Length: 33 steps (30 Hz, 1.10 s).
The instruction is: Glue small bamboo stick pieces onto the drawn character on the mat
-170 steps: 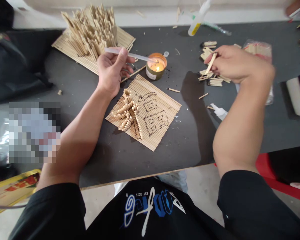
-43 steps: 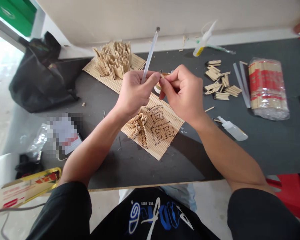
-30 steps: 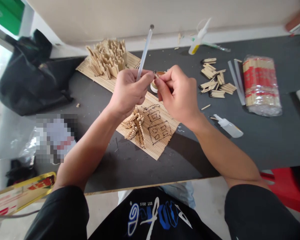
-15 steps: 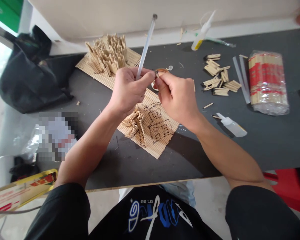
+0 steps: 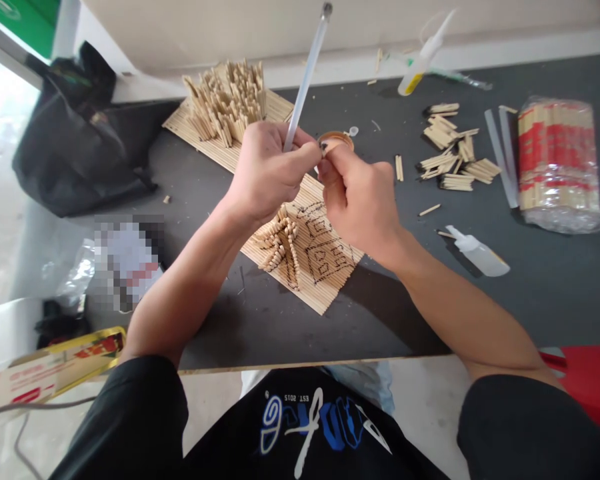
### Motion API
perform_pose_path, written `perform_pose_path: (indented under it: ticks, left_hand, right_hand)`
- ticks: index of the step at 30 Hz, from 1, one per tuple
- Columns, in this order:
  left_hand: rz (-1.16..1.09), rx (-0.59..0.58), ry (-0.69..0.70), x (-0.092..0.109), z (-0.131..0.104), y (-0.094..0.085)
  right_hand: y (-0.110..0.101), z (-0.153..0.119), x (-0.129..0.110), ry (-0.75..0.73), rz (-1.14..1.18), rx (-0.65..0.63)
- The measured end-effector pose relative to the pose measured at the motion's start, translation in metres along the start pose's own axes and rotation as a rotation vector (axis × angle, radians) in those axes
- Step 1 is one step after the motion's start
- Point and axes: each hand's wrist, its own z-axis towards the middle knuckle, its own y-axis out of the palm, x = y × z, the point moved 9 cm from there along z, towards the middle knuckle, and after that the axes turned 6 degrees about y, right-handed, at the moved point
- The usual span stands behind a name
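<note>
My left hand point(image 5: 275, 167) is closed round a translucent glue stick point(image 5: 307, 77), which points up and away with a dark tip. My right hand point(image 5: 363, 193) is closed in a pinch, its fingertips meeting those of my left hand at a small dark-headed matchstick point(image 5: 324, 148), mostly hidden by the fingers. Below both hands lies a mat of joined matchsticks point(image 5: 325, 297), bearing dark outlined shapes and a raised cluster of matchsticks point(image 5: 283, 243). Just behind my fingertips is a round orange-brown rim point(image 5: 341, 138), partly covered.
At the back left stands a dense upright matchstick block point(image 5: 227, 100). To the right lie loose dark-headed matches point(image 5: 457, 150), glue sticks point(image 5: 503, 157), a wrapped matchstick bundle point(image 5: 557, 163) and glue bottles point(image 5: 483, 253). A black bag point(image 5: 75, 147) lies at the left.
The view has shifted slightly, so the tabletop things appear farther right. Both hands stay together in the same pinch, and the glue stick is still in my left hand.
</note>
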Motion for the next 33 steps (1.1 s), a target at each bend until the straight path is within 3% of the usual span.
perform_pose_path:
  ticks: [8,13,18,27,33]
  left_hand:
    - [-0.044,-0.022,0.040,0.004,0.003,0.000]
    - [-0.064,-0.040,0.048,0.000,0.008,-0.001]
    - [-0.041,-0.076,0.110,0.001,0.011,-0.003]
    - [0.022,-0.209,0.312,0.019,0.008,0.001]
    - [-0.076,-0.179,0.257,0.018,0.008,0.002]
  right_hand:
    - [-0.012,0.005,0.004,0.053,0.335,-0.081]
    - [-0.001,0.008,0.013,0.133,0.684,-0.311]
    - [0.005,0.010,0.014,0.149,0.901,-0.434]
    - [0.001,0.014,0.025,0.128,0.645,-0.355]
    - [0.000,0.015,0.023,0.098,0.555,-0.333]
